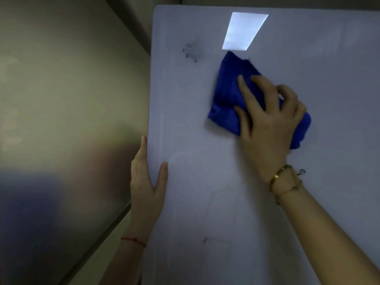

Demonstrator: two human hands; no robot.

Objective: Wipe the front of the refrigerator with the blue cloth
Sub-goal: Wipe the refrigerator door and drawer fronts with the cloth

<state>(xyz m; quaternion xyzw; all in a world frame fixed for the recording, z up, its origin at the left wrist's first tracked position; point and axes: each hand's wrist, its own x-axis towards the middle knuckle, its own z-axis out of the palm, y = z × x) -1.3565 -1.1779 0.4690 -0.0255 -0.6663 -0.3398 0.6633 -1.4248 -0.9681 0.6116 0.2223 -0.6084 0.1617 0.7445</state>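
- Pressing flat on the refrigerator (267,202) front, the right hand (267,120) has spread fingers on the crumpled blue cloth (228,93), near the door's upper middle; part of the cloth is hidden under the palm.
- The left hand (146,182) clasps the door's left edge, its fingers hidden behind it.
- A blurred logo (192,50) is unreadable.
- A bright reflection (244,30) lies above the cloth; a dim wall (61,99) stands left.
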